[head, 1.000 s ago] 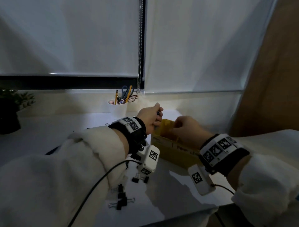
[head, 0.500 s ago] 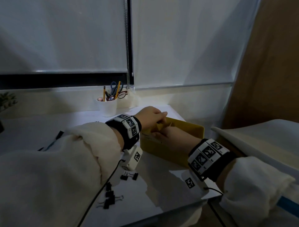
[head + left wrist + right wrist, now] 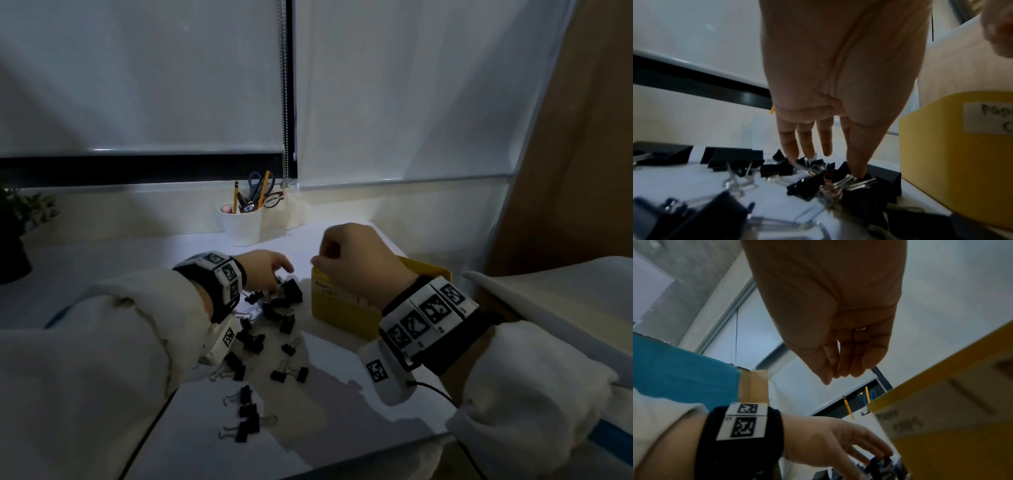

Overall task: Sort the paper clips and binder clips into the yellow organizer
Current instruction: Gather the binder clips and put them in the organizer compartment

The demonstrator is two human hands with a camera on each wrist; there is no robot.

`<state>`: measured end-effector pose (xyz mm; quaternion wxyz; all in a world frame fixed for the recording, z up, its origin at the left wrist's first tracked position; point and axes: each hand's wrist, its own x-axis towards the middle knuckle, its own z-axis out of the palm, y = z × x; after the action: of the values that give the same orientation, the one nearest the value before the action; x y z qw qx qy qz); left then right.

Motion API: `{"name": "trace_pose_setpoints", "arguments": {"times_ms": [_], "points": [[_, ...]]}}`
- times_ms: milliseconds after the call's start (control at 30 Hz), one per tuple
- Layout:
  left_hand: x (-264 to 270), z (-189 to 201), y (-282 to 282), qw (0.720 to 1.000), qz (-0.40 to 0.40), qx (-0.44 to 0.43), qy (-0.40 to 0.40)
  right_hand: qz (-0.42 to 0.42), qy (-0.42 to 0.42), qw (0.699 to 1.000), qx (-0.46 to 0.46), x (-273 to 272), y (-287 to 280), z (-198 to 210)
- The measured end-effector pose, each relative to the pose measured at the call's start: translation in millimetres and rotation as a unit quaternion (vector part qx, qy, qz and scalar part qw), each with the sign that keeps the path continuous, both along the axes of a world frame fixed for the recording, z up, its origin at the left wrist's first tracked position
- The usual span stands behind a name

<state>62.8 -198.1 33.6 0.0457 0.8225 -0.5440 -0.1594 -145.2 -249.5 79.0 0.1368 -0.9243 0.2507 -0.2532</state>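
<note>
A yellow organizer (image 3: 342,315) stands on the white table, with a handwritten label (image 3: 992,118) on its front wall. Just left of it lies a heap of black binder clips (image 3: 284,301), seen close up as the binder clips (image 3: 838,186). My left hand (image 3: 274,274) reaches down into that heap. In the left wrist view the left hand (image 3: 828,162) has straight fingers, and its fingertips and thumb touch the clips. My right hand (image 3: 349,253) hovers over the organizer's front left corner. In the right wrist view the right hand (image 3: 840,369) bunches its fingers against the thumb; nothing shows between the tips.
More loose binder clips (image 3: 246,428) are scattered toward the table's front edge. A white cup (image 3: 245,226) with pencils and scissors stands at the back by the wall. A dark potted plant (image 3: 13,240) sits at far left, and a white ledge (image 3: 548,301) at right.
My left hand has left the organizer and dropped down and to the left onto the binder clip heap. My right hand has lifted from inside the organizer to above its front corner.
</note>
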Motion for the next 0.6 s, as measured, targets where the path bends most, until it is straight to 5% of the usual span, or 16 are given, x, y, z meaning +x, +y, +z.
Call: {"name": "trace_pose_setpoints", "arguments": {"times_ms": [200, 600], "points": [[6, -8, 6, 0.996, -0.014, 0.059, -0.071, 0.073, 0.04, 0.976, 0.2, 58, 15, -17], [57, -15, 45, 0.999, 0.039, 0.03, -0.016, -0.032, 0.232, 0.963, 0.132, 123, 12, -70]]}}
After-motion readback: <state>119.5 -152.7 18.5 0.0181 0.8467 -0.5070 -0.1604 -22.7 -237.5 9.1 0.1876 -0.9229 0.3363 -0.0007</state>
